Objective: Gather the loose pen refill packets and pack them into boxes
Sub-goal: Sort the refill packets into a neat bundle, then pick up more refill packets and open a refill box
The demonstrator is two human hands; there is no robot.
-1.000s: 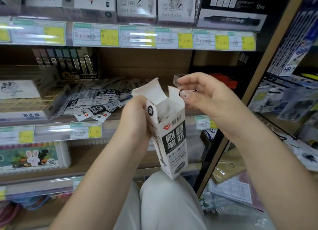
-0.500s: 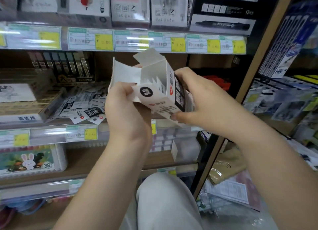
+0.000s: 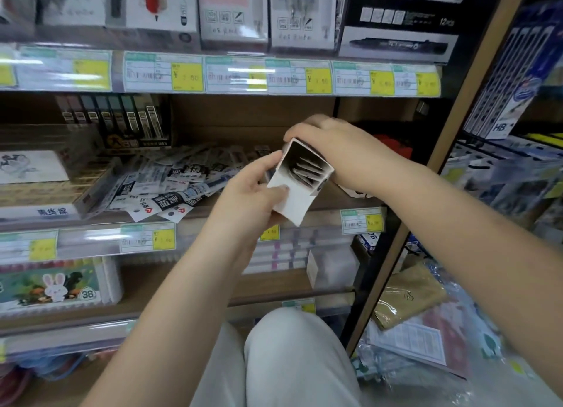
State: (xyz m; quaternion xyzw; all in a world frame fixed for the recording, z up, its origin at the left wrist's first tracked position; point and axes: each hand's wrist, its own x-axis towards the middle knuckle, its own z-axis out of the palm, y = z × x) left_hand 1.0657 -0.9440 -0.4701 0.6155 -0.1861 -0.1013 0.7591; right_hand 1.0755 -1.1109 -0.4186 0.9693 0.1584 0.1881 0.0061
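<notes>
Box (image 3: 289, 201) base hidden, right hand (image 3: 341, 150) covering

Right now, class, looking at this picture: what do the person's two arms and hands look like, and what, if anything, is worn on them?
Both forearms are bare, with no sleeve in view. The left hand and the right hand wear no glove, and no ring, watch or bracelet shows. The nails on the left hand look short; whether they are painted is too blurred to tell.
</notes>
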